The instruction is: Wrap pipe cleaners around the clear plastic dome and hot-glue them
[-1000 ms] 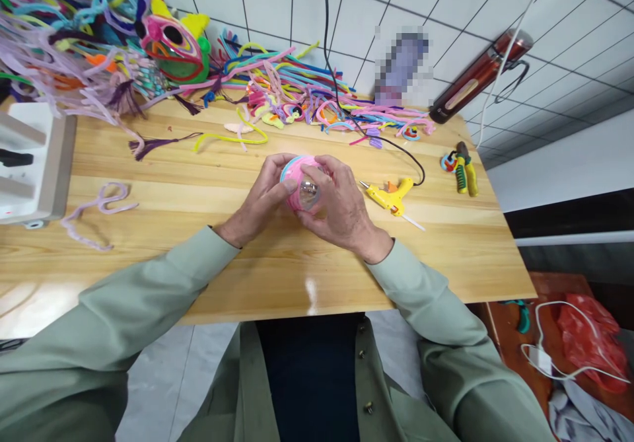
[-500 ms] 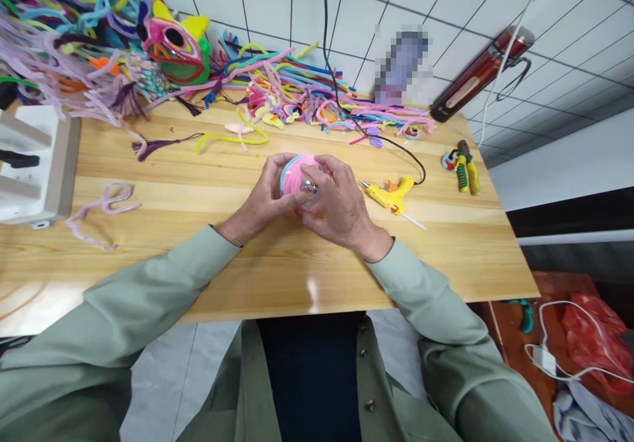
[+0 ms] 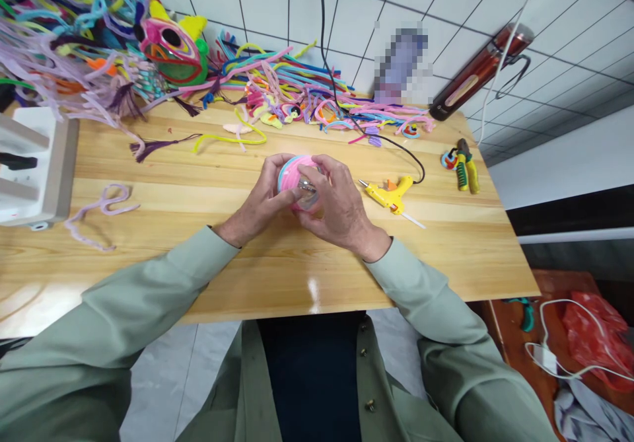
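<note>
Between my two hands, above the middle of the table, is a round pink piece with a light blue edge (image 3: 290,175); it looks wound from pipe cleaners, with something clear and shiny at its centre. My left hand (image 3: 267,194) wraps its left side, the thumb lying across the front. On the other side my right hand (image 3: 339,201) grips it, with the fingers bent over the top and front. My fingers hide much of the piece. A yellow glue gun (image 3: 391,195) with a white glue stick lies just right of my right hand.
Pipe cleaners (image 3: 287,72) and a colourful mask (image 3: 173,42) crowd the back. A power strip (image 3: 42,164) and a loose lilac pipe cleaner (image 3: 106,201) are at left. Pliers (image 3: 465,166) and a red flask (image 3: 480,72) stand right. The glue gun's black cord (image 3: 324,26) hangs down behind.
My right index finger has shifted slightly up and left over the round pink piece, and more of the shiny centre shows. Both hands keep their hold.
</note>
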A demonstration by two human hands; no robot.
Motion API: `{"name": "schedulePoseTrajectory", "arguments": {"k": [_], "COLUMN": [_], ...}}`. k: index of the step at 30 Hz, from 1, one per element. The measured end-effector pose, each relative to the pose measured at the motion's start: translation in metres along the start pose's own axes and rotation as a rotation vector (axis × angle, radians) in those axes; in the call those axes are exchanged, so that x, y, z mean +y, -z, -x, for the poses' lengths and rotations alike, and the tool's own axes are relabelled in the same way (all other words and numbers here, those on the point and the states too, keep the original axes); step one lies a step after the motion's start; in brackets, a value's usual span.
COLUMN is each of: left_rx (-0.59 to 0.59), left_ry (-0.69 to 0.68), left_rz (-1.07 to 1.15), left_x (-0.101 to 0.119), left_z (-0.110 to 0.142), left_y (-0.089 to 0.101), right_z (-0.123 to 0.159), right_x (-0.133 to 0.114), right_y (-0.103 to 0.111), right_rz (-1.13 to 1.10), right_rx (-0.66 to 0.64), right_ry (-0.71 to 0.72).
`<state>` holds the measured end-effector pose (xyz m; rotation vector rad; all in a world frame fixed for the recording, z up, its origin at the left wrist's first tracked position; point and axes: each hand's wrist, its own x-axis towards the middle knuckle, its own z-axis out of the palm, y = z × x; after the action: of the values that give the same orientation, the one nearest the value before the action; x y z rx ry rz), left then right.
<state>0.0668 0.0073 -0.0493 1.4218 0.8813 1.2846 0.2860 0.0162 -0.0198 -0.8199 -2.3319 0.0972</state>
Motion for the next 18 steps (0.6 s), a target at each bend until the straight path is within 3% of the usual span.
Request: {"name": "schedulePoseTrajectory", "arguments": {"k": [9,18], "left_rx": [-0.015,0.021], "left_ry": [-0.01,-0.033], "left_rz": [0.137,-0.026], "left_x": [-0.018,0.001], "left_z": [0.002,-0.001], "left_y": [0.003,0.001], "right_z": [0.001,0.001], "right_x": [0.001,0.001], "right_y": [-0.001,-0.002], "right_rz": [0.022,-0.005], "right_rx": [0.023,-0.013], "right_ry": [0.025,0.002]}}
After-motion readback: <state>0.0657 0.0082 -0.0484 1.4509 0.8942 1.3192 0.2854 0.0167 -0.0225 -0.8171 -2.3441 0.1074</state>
